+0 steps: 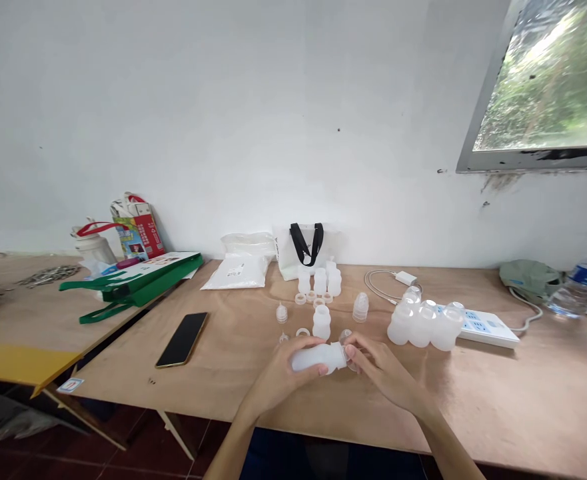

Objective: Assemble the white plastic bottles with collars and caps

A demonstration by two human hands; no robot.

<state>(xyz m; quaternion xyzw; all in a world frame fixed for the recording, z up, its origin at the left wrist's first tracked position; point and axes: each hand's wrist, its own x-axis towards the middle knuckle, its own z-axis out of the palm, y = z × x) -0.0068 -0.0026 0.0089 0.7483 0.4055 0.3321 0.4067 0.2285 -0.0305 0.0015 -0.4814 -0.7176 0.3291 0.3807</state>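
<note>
My left hand [282, 377] is shut around a translucent white plastic bottle [317, 358] lying on its side just above the plywood table [473, 400]. At the bottle's neck, my right hand [380, 371] grips a clear plastic cap [349, 348], partly hidden by my fingers. I cannot tell whether the cap is fully seated. In front of my hands stand several similar bottles [321, 323], with small plastic rings [302, 332] and nozzle tips [282, 313] nearby. To the right, a cluster of bottles [423, 325] stands close together.
A black smartphone [182, 339] lies left of my hands. A white power strip [488, 325], charger cable [383, 283], white bags [236, 271], a water bottle [583, 283] and a green folder [133, 280] sit around the table. The near table edge runs below my forearms.
</note>
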